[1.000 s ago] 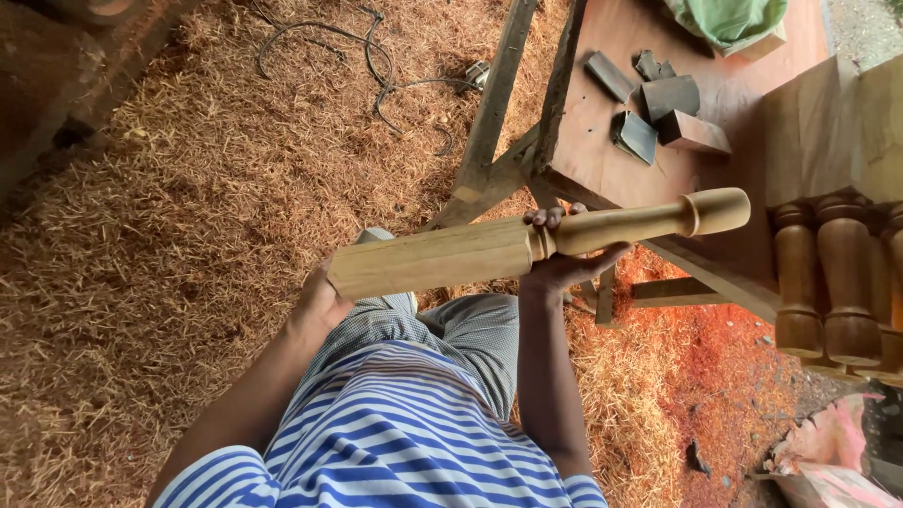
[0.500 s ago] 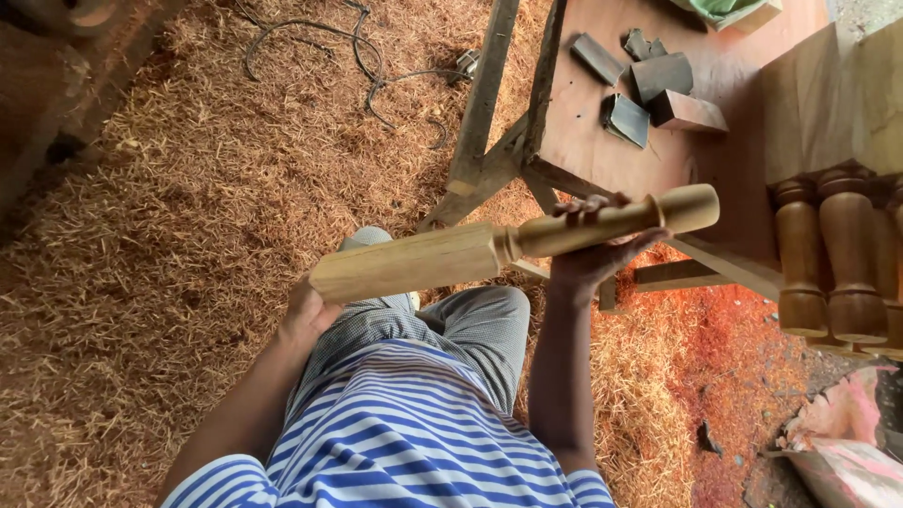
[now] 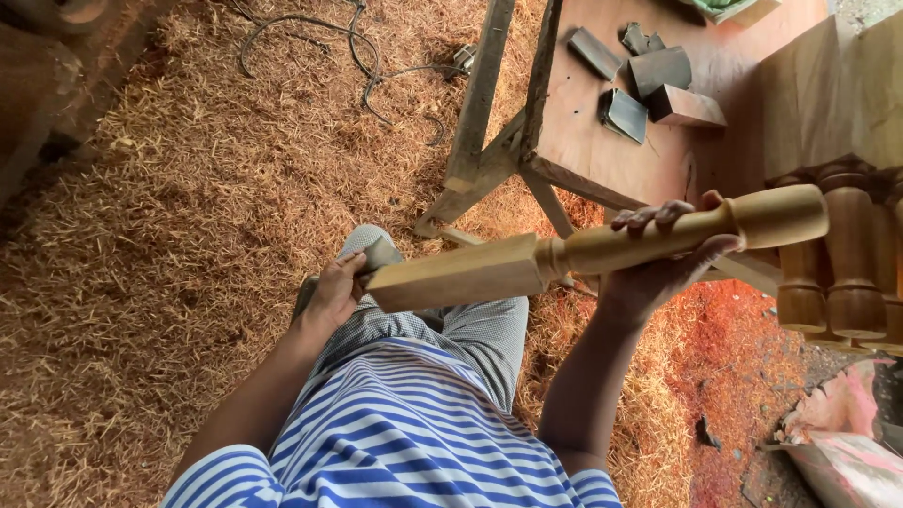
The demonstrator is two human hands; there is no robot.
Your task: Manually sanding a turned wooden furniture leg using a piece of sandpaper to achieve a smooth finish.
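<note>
Turned wood leg (image 3: 602,252), mid-frame: stiff, solid. My right hand (image 3: 663,259) cups round neck, left hand (image 3: 337,292) grips square end w/ sandpaper (image 3: 379,252).

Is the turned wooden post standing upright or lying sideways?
Sideways: the wooden post lies nearly level, left hand at its square end, right hand under its round part.

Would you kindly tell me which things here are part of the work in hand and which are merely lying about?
In hand:
- pale turned wooden spindle with a square end, held by the right hand
- small grey sanding pad in the left hand, at the square end

Lying about:
- dark blocks on the reddish wooden table
- finished turned spindles
- black cable on wood shavings
</note>
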